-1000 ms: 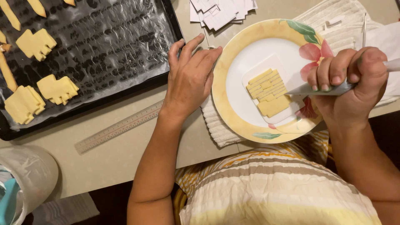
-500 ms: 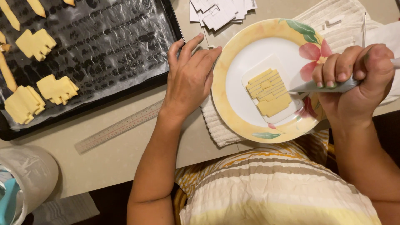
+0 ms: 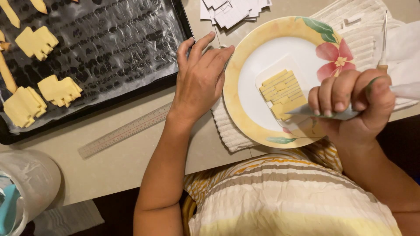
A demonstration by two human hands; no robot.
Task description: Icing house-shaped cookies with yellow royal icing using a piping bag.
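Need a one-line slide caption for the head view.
Right hand pipes lines onto a cookie on a flowered plate.

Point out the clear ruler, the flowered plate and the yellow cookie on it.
Clear plastic ruler (image 3: 124, 130), head view, middle of its length.
Round flowered yellow-rimmed plate (image 3: 233, 85), head view, left rim.
Pale yellow scored cookie (image 3: 280, 87), head view, its centre.

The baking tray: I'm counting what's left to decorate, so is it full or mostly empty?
Mostly empty: the baking tray shows cookies only along its left side.
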